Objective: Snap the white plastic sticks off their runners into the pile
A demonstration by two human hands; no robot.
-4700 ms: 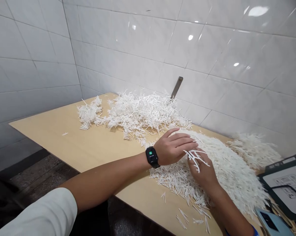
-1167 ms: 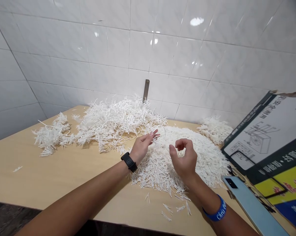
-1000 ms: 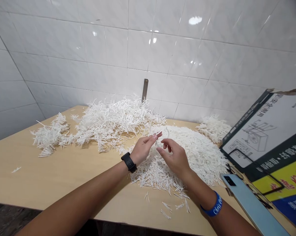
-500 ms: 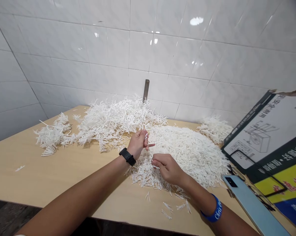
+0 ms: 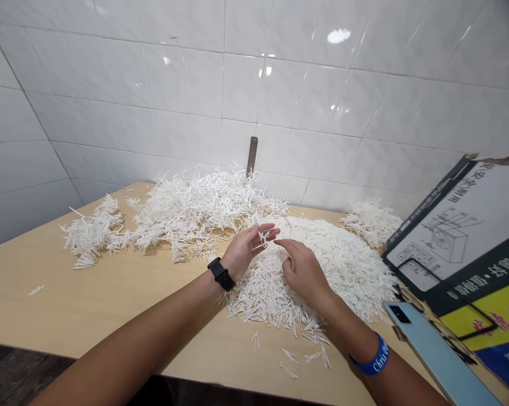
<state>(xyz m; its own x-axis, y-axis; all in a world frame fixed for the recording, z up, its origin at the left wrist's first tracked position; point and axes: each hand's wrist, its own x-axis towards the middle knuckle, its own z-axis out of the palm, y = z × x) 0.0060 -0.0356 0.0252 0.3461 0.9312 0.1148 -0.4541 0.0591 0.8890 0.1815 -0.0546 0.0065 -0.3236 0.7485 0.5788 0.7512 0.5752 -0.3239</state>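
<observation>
A big heap of small white plastic sticks (image 5: 339,265) lies on the wooden table (image 5: 110,293). My left hand (image 5: 246,251), with a black watch on the wrist, is held palm-up over the heap's near left edge, its fingers loosely curled round a few white sticks (image 5: 263,237). My right hand (image 5: 302,270), with a blue wristband, hovers just to its right, its fingers drawn together in a pinch near the left fingertips. What the pinch holds is too small to make out.
A looser pile of branched white plastic pieces (image 5: 195,208) spreads at the back left, with a smaller clump (image 5: 89,234) further left. A printed cardboard box (image 5: 469,248) and a phone (image 5: 436,355) lie at the right. Tiled walls enclose the table's far sides.
My left hand has opened from a fist and turned palm-up with sticks in it. My right hand has risen from the heap toward the left fingertips.
</observation>
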